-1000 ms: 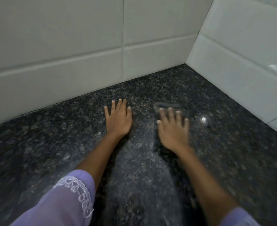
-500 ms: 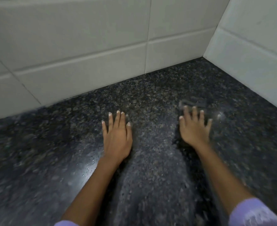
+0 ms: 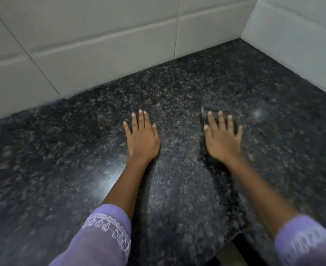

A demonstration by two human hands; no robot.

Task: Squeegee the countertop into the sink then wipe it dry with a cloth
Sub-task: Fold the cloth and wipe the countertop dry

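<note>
Far left, pale wall tiles (image 3: 77,54) run along the back of the dark speckled granite countertop (image 3: 43,160), their grout lines slanting across. A bright glare patch sits on the stone just left of the near forearm. Coming in, a lilac sleeve (image 3: 102,240) with white embroidered trim covers the left arm, and the left hand (image 3: 142,136) lies flat on the counter, palm down, fingers spread and gripping nothing. Between the two arms the stone shows a paler, grainier band running toward the near edge. Moving right, the right hand (image 3: 223,140) is pressed flat over a dark grey cloth (image 3: 218,109), fingers splayed across it; only the cloth's far edge and left side peek out past the fingertips, and it is blurred, so its texture and folds cannot be made out. The cloth sits on the counter towards the back right corner, well clear of both walls. Further right, a small light glint on the stone, then the side wall tiles (image 3: 296,35) meeting the back wall at the corner. Bottom right, a second lilac sleeve (image 3: 307,244), blurred, beside the counter's front edge.
</note>
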